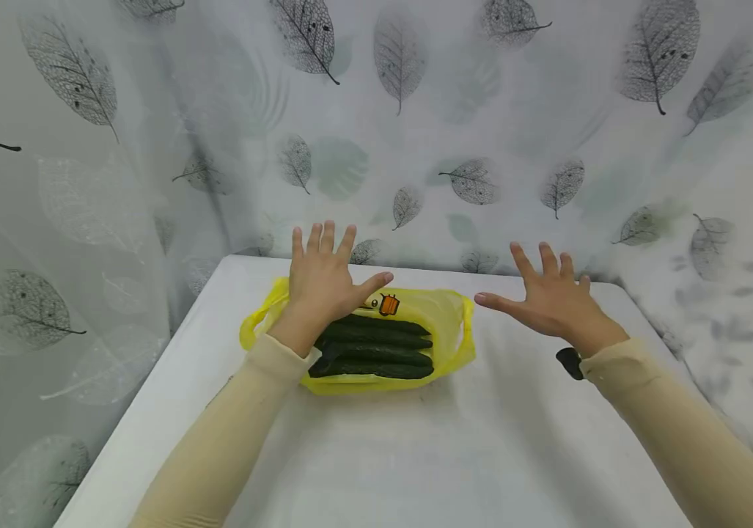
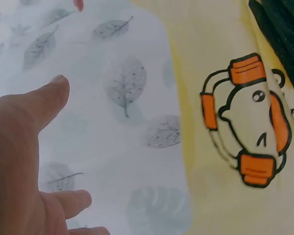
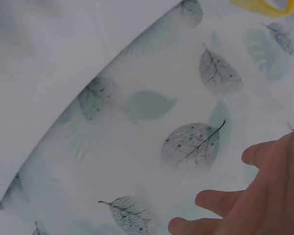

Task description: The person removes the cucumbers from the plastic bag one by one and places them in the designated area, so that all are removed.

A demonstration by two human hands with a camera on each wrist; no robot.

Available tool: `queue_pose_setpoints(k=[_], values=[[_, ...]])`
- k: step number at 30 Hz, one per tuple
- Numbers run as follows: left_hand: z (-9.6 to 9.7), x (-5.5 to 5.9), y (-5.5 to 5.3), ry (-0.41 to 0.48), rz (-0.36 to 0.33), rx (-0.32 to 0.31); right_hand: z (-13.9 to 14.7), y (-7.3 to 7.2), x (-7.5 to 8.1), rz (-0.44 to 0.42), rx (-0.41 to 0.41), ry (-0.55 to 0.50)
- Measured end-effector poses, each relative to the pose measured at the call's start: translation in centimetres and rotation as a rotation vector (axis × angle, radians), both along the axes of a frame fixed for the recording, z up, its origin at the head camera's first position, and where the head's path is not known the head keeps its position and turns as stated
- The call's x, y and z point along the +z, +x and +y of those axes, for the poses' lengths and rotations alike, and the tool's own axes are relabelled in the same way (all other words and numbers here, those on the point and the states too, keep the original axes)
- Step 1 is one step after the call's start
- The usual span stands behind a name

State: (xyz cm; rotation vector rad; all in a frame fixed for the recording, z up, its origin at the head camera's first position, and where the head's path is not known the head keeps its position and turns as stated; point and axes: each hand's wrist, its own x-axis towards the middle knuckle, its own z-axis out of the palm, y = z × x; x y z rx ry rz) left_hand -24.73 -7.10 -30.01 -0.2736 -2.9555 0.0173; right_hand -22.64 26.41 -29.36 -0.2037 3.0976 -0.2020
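A yellow plastic bag [image 1: 452, 312] lies on the white table with its mouth toward me, and several dark green cucumbers [image 1: 376, 352] show inside it. My left hand [image 1: 321, 282] is over the bag's left part, fingers spread and thumb pointing right, with nothing in its grasp. In the left wrist view, a cartoon face with orange patches [image 2: 257, 120] is printed on the bag beside that hand. Off the bag's right side, my right hand [image 1: 557, 304] is held up with fingers spread, holding nothing. Part of the cucumbers is hidden behind the left forearm.
The white table [image 1: 376, 455] reaches back to a leaf-patterned sheet [image 1: 455, 132] that hangs behind it and along both sides. Yellow handle loops [image 1: 252, 323] stick out at the bag's ends. A small black object [image 1: 570, 363] sits at the right wrist.
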Motion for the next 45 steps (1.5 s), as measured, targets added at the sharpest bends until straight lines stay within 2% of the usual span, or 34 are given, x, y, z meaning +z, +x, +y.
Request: queue_pose_setpoints(k=[5, 9, 13, 18, 21, 24, 26, 31, 35, 39, 41, 42, 45], values=[[-1.0, 1.1, 1.5, 0.037, 0.063, -0.001, -3.0, 1.0, 0.4, 0.123, 0.072, -0.022], [-2.8, 0.9, 2.8, 0.147, 0.154, -0.004, -5.5, 1.7, 0.3, 0.235, 0.154, -0.047], [-4.9, -0.6, 4.1, 0.345, 0.303, -0.011, -8.0, 2.0, -0.2, 0.356, 0.254, -0.082], [-6.9, -3.2, 4.7, 0.575, 0.568, -0.053, -10.6, 2.0, -0.9, 0.48, 0.341, -0.121], [-7.5, -4.9, 5.0, 0.711, 0.708, -0.101, -12.0, 2.0, -1.4, 0.477, 0.354, -0.172], [-7.9, -6.5, 5.4, 0.824, 0.766, -0.113, -13.3, 2.1, -1.8, 0.425, 0.361, -0.213], [-8.1, -7.5, 5.9, 0.897, 0.743, -0.085, -14.0, 2.0, -2.0, 0.358, 0.36, -0.237], [-8.2, -9.9, 6.9, 1.126, 0.616, 0.01, -15.6, 1.4, -2.9, 0.131, 0.336, -0.339], [-7.6, -12.1, 7.7, 1.335, 0.555, 0.046, -16.7, 0.4, -4.5, -0.012, 0.332, -0.408], [-6.6, -13.4, 8.1, 1.567, 0.365, 0.129, -17.6, -0.5, -6.4, -0.124, 0.334, -0.464], [-6.1, -13.8, 8.0, 1.633, 0.27, 0.177, -17.9, -0.9, -7.4, -0.17, 0.344, -0.48], [-5.9, -14.0, 7.9, 1.651, 0.243, 0.191, -18.1, -1.0, -7.9, -0.194, 0.347, -0.486], [-5.2, -14.2, 7.8, 1.669, 0.213, 0.227, -18.4, -1.3, -9.2, -0.245, 0.356, -0.484]])
